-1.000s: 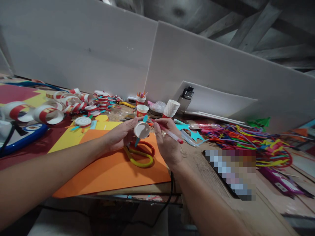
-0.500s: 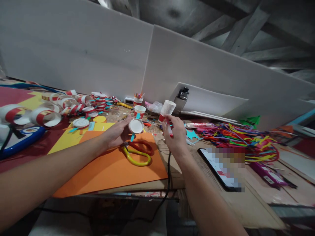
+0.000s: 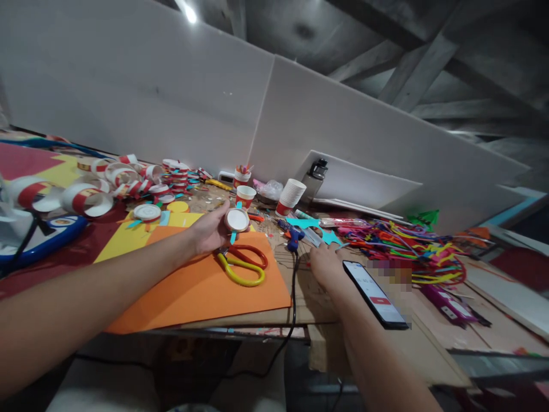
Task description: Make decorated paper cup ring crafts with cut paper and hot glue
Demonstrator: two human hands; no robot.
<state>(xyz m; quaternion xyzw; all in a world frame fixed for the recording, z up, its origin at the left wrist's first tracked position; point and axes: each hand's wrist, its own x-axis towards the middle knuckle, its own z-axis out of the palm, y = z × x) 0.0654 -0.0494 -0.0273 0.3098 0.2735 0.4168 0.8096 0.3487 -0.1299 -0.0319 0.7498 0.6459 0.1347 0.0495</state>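
Observation:
My left hand [image 3: 211,230] is closed around the edge of a round white paper-cup base [image 3: 237,220] with teal paper strips sticking out above and below. Just under it, scissors [image 3: 242,266] with red and yellow handles lie on orange paper [image 3: 184,294]. On the cardboard to the right, my right hand [image 3: 325,263] is lowered between a blue glue gun [image 3: 294,239] and a phone [image 3: 375,294]. A small red spot shows at its thumb side; its fingers are mostly hidden, so I cannot tell what it holds.
Stacked paper cups [image 3: 290,196], a single cup [image 3: 245,196] and a dark bottle [image 3: 313,182] stand toward the back. Cut cup rings [image 3: 88,197] crowd the left. Colourful pipe cleaners [image 3: 398,246] cover the right. The glue gun's black cord [image 3: 295,303] hangs over the front edge.
My right hand has moved down and right, away from the cup stack, uncovering the glue gun. The red-and-white marker it held is no longer clearly visible. My left hand still holds the cup base.

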